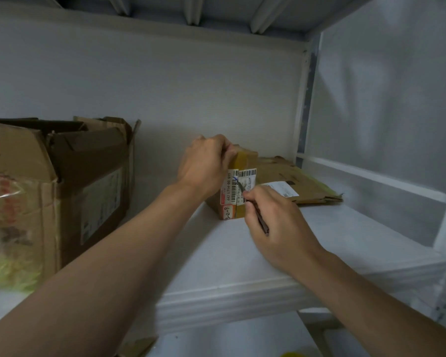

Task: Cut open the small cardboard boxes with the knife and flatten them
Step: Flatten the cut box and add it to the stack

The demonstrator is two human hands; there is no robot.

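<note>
A small cardboard box (245, 161) with brown tape and barcode labels stands on a white shelf (216, 253). My left hand (204, 163) grips the box's top left corner. My right hand (273, 220) holds a thin dark knife (258, 215) like a pen. Its blade tip touches the labelled front face of the box near the tape seam. Just behind and to the right of the box lies a flattened cardboard box (294, 179) with a white label.
A large open cardboard box (70, 176) with a plastic bag of stuff stands at the left of the shelf. A white wall backs the shelf, a white upright post (303, 104) stands at its right, and another shelf hangs overhead.
</note>
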